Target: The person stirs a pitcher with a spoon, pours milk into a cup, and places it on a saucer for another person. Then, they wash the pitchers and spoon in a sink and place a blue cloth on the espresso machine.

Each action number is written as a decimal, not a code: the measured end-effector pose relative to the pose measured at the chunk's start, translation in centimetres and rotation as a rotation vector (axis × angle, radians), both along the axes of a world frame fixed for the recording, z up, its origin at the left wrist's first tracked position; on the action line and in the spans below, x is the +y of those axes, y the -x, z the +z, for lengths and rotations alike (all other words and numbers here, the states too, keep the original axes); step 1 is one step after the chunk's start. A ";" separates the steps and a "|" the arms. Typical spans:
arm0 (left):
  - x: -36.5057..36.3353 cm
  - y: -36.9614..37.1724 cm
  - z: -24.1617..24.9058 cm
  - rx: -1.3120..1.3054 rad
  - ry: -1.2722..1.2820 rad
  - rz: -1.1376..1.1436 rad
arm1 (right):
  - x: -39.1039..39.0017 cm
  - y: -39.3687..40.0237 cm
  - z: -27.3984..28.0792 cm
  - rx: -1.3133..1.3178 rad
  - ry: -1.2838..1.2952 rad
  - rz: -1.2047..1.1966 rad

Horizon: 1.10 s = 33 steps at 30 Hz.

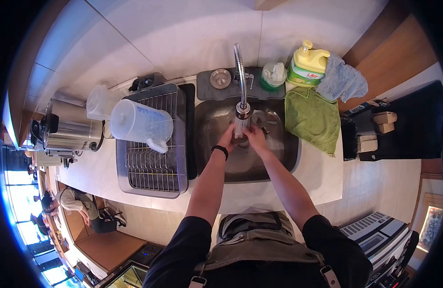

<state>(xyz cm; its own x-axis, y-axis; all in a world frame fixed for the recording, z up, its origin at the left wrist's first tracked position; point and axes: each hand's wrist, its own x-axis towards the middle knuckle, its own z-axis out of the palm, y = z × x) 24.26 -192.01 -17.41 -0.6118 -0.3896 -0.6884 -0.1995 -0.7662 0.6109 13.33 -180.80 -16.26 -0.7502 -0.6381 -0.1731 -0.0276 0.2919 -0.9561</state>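
Both of my hands are together in the metal sink (212, 165), right under the head of the spring-neck faucet (242, 111). Water seems to run down between them. My left hand (226, 138), below a black wristband, has its fingers curled inward. From the other side my right hand (254, 138) closes in with bent fingers. Something small and dark shows between the fingers, but its kind is hidden by the hands and the water. Behind my right hand, something clear and shiny (261, 116) lies in the sink.
Left of the sink stands a dish rack (152, 180) with a clear plastic measuring jug (135, 120) on it. A green cloth (313, 117), a yellow soap bottle (308, 60) and a grey cloth (344, 79) lie to the right. Far left, another person (75, 201) is in view.
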 end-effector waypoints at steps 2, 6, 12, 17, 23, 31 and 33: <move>-0.1 0.3 1.8 -0.106 0.039 -0.029 | 1.0 1.1 -1.0 -0.125 -0.084 0.118; -0.7 1.6 1.6 -0.011 -0.065 0.159 | 2.5 -0.1 -2.2 -0.054 0.033 0.126; 2.3 3.6 4.6 0.056 0.088 0.363 | 3.3 -0.4 -2.7 0.031 -0.009 0.130; 0.6 3.6 4.5 0.349 0.065 0.374 | 2.3 -1.3 0.8 0.155 0.010 0.096; 2.0 3.6 3.8 0.230 0.051 0.422 | 3.1 0.1 0.5 0.168 -0.073 0.194; 2.8 3.2 3.5 0.224 0.130 0.418 | 2.7 0.8 2.2 0.103 -0.151 0.237; 2.1 4.8 1.1 0.182 0.365 0.391 | 2.0 -0.4 1.2 0.140 0.021 0.141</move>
<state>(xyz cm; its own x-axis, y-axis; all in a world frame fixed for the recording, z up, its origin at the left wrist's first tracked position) 19.50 -189.93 -16.34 -0.4707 -0.8039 -0.3636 0.1899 -0.4947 0.8481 13.72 -178.85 -15.01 -0.6689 -0.7410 -0.0591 -0.1998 0.2557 -0.9459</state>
